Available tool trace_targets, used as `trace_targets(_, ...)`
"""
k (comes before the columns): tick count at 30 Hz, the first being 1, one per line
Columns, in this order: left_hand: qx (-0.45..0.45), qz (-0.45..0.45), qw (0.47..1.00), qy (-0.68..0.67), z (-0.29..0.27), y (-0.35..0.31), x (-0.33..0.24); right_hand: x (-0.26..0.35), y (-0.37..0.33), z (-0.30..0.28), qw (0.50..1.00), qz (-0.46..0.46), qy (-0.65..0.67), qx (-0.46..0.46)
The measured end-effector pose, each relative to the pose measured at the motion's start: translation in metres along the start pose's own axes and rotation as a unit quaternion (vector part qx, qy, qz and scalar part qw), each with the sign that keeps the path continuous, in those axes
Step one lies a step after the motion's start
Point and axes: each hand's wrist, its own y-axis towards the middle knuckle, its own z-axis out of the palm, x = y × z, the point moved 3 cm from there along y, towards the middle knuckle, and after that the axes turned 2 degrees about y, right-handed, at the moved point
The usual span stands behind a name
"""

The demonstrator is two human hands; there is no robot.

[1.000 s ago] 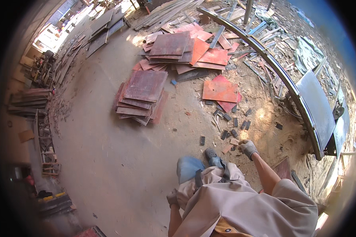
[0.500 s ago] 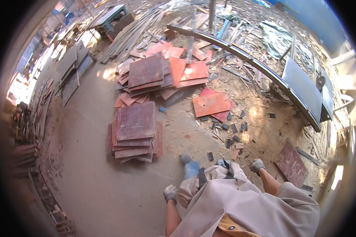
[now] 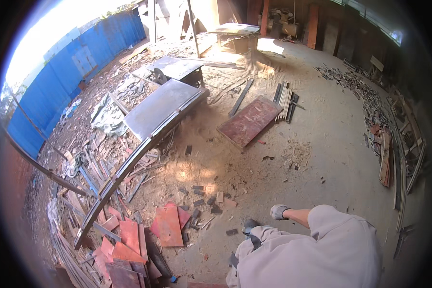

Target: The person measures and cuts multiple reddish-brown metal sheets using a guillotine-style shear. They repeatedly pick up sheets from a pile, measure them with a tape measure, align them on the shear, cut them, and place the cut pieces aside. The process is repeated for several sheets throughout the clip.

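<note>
My right hand (image 3: pixel 279 211), in a grey-white work glove, hangs beside my leg above the dusty floor. Its fingers look loosely curled into the palm, and nothing shows in them. The bare forearm runs back into a beige sleeve. My left hand is out of the picture. Nearest to the right hand are small dark blocks (image 3: pixel 216 211) scattered on the ground by my shoe (image 3: pixel 250 223). Farther off lies a reddish-brown board (image 3: pixel 249 121).
A saw table (image 3: pixel 161 108) with a long rail (image 3: pixel 129 168) stands left of the middle. Orange and red panels (image 3: pixel 169 225) lie at lower left. Wood strips (image 3: pixel 285 101) lie beyond the board. Offcuts (image 3: pixel 353 84) line the right side. A blue fence (image 3: pixel 77 69) closes the far left.
My view has swung to the right. The panel stacks have slid toward the lower left and the saw table toward the middle. My left hand has left the picture.
</note>
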Motion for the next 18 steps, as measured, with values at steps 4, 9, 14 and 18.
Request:
trace_targets(4,0.018,0.043,0.996,0.075,0.091,-0.022,-0.025,-0.118,-0.015,0.029,0.988,0.101,0.115,0.004)
trace_targets(9,0.025,0.078,0.982,0.17,0.154,-0.047,-0.007,-0.234,-0.001,0.057,0.972,0.161,0.15,0.076)
trace_targets(14,0.096,0.205,0.918,0.326,0.253,-0.046,-0.002,-0.3,0.014,0.021,0.727,0.312,0.604,-0.091)
trace_targets(18,0.063,0.102,0.903,0.412,0.313,-0.062,-0.012,-0.308,0.05,-0.056,0.759,0.22,0.59,-0.162)
